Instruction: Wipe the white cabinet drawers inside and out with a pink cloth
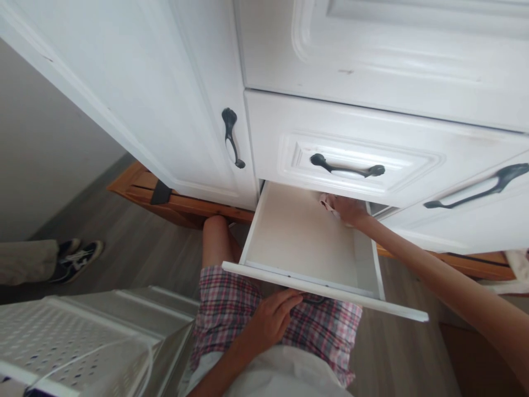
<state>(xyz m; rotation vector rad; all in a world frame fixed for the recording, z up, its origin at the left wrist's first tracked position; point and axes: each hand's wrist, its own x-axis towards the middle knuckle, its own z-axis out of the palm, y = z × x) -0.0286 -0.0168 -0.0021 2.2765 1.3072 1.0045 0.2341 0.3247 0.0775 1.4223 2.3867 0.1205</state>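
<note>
A: Where is the crumpled pale pink cloth (326,203)?
B: Inside the pulled-out white rectangular drawer (293,237), against its flat base, towards the back edge and nearer the right-hand side wall.
A: And the right hand (349,210)?
B: It reaches in over the drawer's right edge, fingers bunched around the cloth; the fingertips are hard to make out.
A: What about the left hand (275,314)?
B: It is at the outer face of the drawer's front panel, left of the middle, fingers together and lightly bent, beside a dark curved handle (314,299). I cannot tell whether it grips that.
A: What stands above?
B: A white panelled cabinet (281,66); its closed drawer front overhangs the open drawer's back edge.
A: Anything on the floor?
B: A black-and-white shoe (82,260) on another person's foot, well off to the left.
</note>
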